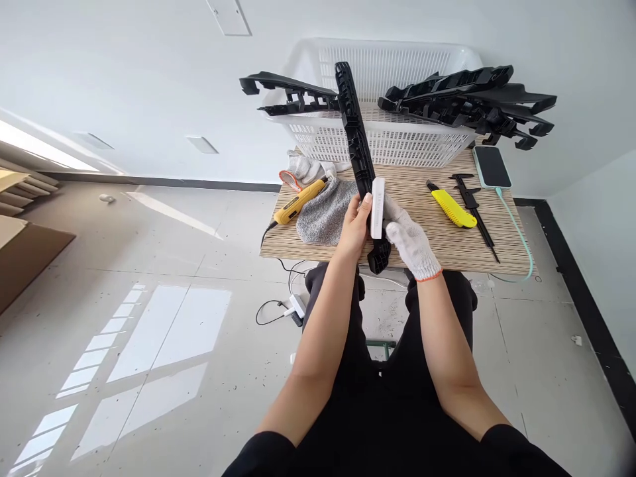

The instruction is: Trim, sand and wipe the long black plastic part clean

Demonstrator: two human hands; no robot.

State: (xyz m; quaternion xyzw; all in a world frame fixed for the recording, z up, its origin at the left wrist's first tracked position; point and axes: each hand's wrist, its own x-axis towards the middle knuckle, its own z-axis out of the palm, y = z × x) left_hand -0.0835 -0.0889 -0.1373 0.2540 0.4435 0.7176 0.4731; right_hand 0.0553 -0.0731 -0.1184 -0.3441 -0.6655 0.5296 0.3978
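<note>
A long black plastic trim part (354,126) stands tilted over the small table, its lower end near the front edge. My bare left hand (354,228) is wrapped round its lower section. My right hand (410,240), in a white knit glove, grips a white rectangular block (377,207) and presses it against the side of the black part, just beside my left fingers.
On the striped table (447,245) lie a grey cloth (324,211), a yellow electric tool (299,201), a spare glove (303,167), a yellow utility knife (451,207), a black caliper (473,205) and a charging phone (491,166). A white basket (397,142) behind carries more black parts (472,99).
</note>
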